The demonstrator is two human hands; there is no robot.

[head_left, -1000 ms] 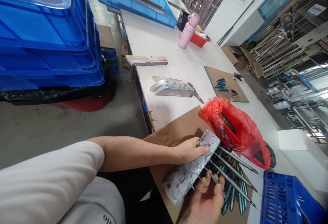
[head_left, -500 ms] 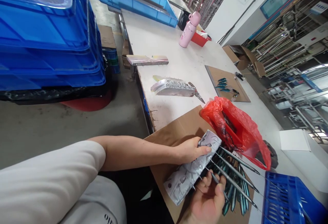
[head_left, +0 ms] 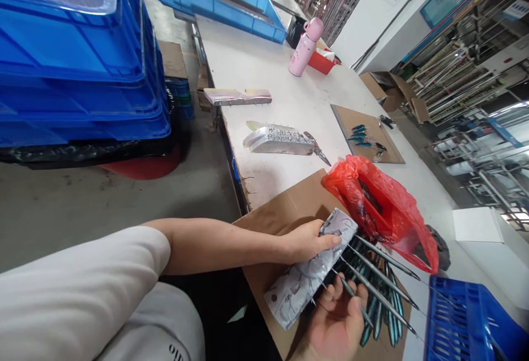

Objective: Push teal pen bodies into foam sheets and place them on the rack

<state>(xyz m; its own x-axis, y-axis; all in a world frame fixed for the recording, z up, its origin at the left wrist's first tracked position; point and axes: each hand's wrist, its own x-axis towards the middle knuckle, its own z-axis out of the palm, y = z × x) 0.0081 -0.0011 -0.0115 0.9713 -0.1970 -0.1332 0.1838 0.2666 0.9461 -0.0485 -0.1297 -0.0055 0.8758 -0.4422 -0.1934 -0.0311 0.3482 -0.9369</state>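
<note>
My left hand point(head_left: 308, 242) is closed around a long block point(head_left: 297, 289) wrapped in silvery, smudged film, thumb on its top face. Short pins stick out along the block's right edge. Several slim grey spindle-shaped pieces point(head_left: 378, 296) project from that edge, with thin wires at their far tips. Below the block, my right hand point(head_left: 334, 317) is turned palm up, its fingers curled around another slim grey spindle-shaped piece point(head_left: 351, 293) close to the pins. Many dark teal spindle-shaped pieces point(head_left: 378, 317) lie beneath on brown cardboard point(head_left: 285, 206).
A red plastic bag point(head_left: 384, 201) stands beyond the block, and a blue basket point(head_left: 450, 317) is at the right. Farther up the table lie pliers point(head_left: 317, 149), foil-wrapped blocks point(head_left: 281, 141) and a board point(head_left: 390, 149) with small teal pieces. Stacked blue crates point(head_left: 82, 91) stand at left.
My right fingers and the slim grey piece in them have shifted very slightly to the right. My left hand and the block stay almost still.
</note>
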